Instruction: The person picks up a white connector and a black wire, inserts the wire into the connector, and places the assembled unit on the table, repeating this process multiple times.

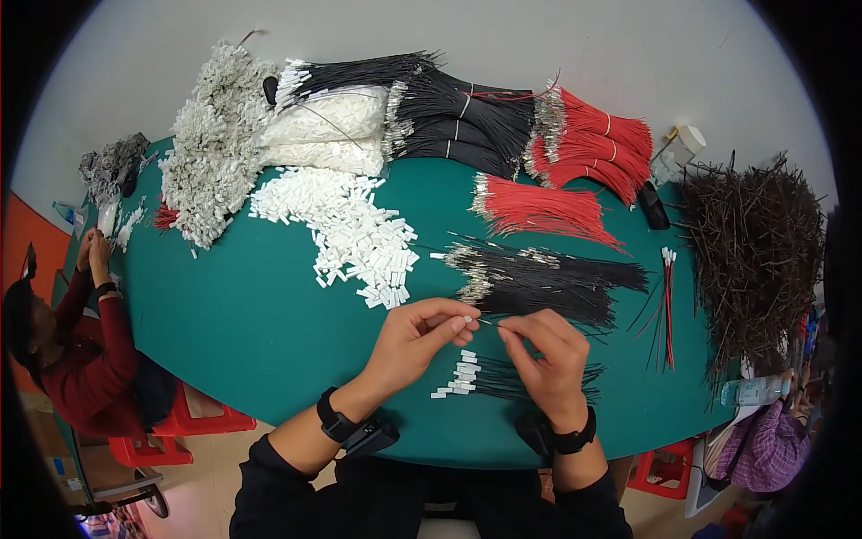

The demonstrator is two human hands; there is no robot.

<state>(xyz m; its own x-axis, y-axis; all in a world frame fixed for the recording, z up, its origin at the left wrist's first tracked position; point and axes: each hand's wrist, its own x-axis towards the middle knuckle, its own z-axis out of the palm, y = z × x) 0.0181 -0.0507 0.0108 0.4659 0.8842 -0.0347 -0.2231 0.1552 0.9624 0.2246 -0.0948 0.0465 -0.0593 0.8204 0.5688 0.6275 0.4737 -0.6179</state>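
Note:
Over the front of the table, my left hand (411,343) is closed in a pinch on a small white plastic sleeve (468,319). My right hand (549,359) pinches a thin black wire (489,323), its bare metal end pointing at the sleeve; whether the two touch is too small to tell. Below the hands lie several black wires with white sleeves (464,373) on their ends, partly hidden by my right hand. Just beyond is a loose bundle of black wires (557,280) with metal tips. A heap of loose white sleeves (355,238) spreads to the left.
Behind are clear bags of white pieces (328,126), tied black wire bundles (467,121) and red wire bundles (597,139). A tall white-tipped pile (215,144) stands left, a dark wire heap (754,251) right. Another person (90,350) works at the left edge.

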